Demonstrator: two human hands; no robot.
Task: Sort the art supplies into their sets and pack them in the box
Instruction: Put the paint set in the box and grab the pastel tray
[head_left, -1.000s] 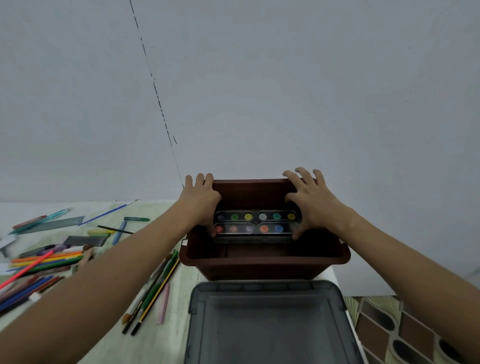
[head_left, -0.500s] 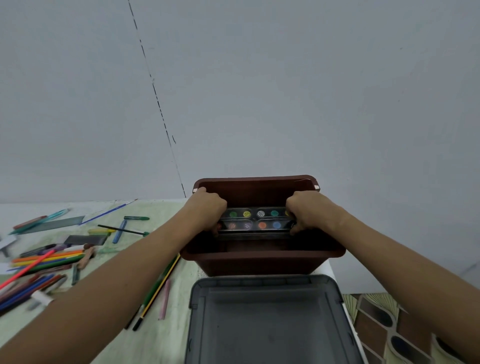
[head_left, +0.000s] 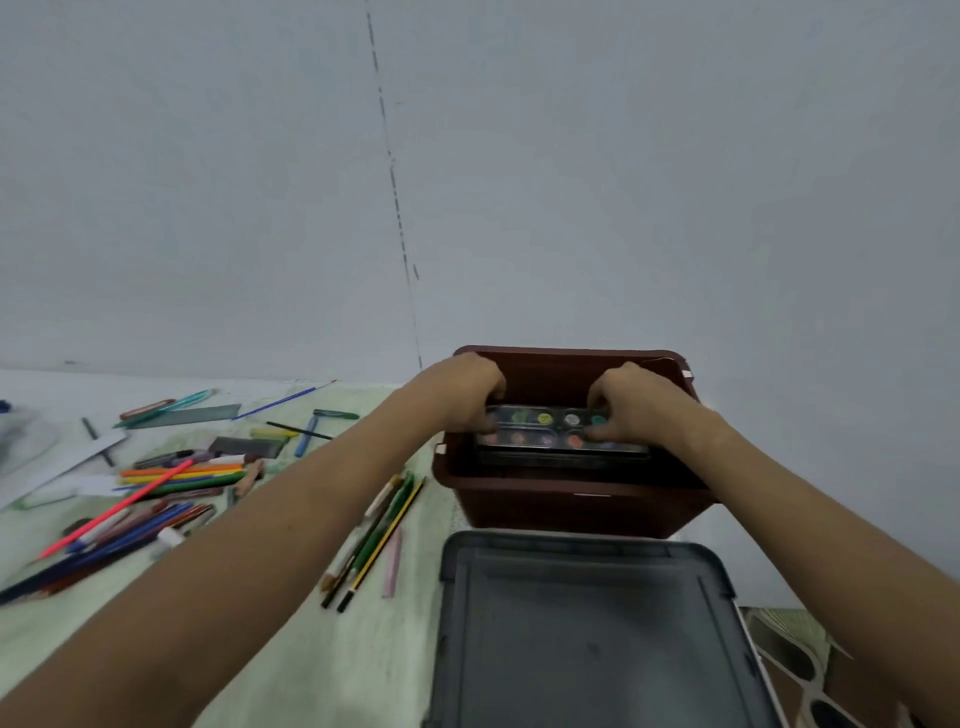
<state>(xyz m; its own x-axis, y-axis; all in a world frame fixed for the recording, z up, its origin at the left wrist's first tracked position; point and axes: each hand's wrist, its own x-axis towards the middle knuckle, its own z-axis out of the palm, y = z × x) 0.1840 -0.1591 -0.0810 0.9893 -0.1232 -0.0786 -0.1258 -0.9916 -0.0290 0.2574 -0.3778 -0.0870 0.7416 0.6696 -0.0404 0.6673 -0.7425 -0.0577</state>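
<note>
On the green-covered table (head_left: 291, 649), a grey lid (head_left: 587, 639) lay before the brown box (head_left: 571, 506). Inside the box, the paint palette (head_left: 558, 434) had been lowered deeper than a second earlier, gripped at its ends by the left hand (head_left: 462, 395) and right hand (head_left: 636, 402), fingers now curled. One set seemed nearly packed; pencils (head_left: 171, 480) remained unsorted.

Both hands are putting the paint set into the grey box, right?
Not quite. The head view shows the left hand and right hand holding the paint set in the brown box, not a grey one. The grey thing is the lid lying in front of it.
</note>
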